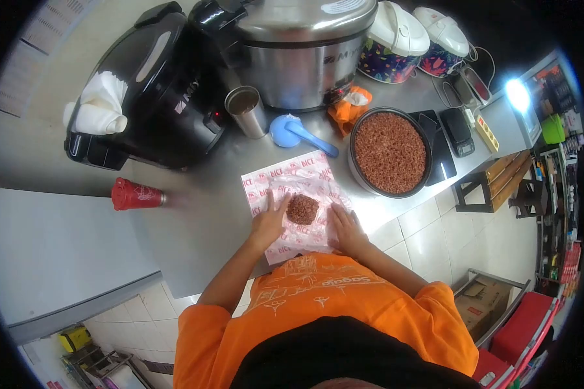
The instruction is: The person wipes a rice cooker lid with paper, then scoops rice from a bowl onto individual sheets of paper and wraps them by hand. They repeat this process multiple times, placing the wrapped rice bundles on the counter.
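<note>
A small block of cooked reddish-brown rice lies on printed pink-and-white wrapping paper on the steel counter. My left hand rests on the paper at the left of the rice, fingers stretched out and apart. On the other side, my right hand lies on the paper's right part with its fingers extended. Neither hand grips anything. To the right of the paper stands a round pot full of the same rice. A blue rice paddle lies behind the paper, by a blue rest.
Behind stand a black cooker, a steel cooker and patterned rice cookers. A metal cup and an orange packet are near the paddle. A red tumbler lies left; a black scale sits right.
</note>
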Demonstrator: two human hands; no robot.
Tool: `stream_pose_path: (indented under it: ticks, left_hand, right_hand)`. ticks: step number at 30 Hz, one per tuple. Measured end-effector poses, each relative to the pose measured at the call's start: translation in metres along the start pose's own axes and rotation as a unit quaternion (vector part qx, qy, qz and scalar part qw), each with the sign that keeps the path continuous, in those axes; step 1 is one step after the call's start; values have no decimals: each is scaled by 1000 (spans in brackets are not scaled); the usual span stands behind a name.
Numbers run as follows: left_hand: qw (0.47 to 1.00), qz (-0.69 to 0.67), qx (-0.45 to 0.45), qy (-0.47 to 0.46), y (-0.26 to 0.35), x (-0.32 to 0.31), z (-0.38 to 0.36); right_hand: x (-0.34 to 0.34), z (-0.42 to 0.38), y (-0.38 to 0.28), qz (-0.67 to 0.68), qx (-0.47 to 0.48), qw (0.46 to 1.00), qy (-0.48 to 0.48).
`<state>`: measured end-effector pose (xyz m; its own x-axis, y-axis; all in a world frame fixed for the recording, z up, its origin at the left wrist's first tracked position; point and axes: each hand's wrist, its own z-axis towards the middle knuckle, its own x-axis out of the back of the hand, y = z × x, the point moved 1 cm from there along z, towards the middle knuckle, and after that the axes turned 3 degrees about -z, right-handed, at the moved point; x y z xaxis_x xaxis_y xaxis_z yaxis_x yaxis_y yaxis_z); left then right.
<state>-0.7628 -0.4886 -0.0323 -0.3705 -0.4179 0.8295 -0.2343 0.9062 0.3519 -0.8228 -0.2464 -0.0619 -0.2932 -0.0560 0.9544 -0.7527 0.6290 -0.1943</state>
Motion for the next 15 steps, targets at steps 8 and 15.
stream_pose_path:
  ticks: [8, 15]
  left_hand:
    - [988, 137, 63, -22, -15, -12, -14]
    - [993, 88, 79, 22, -6, -13, -54]
  right_hand:
    - [57, 67, 2, 123, 27, 983, 133]
    - [51, 222, 24, 97, -46, 944, 312]
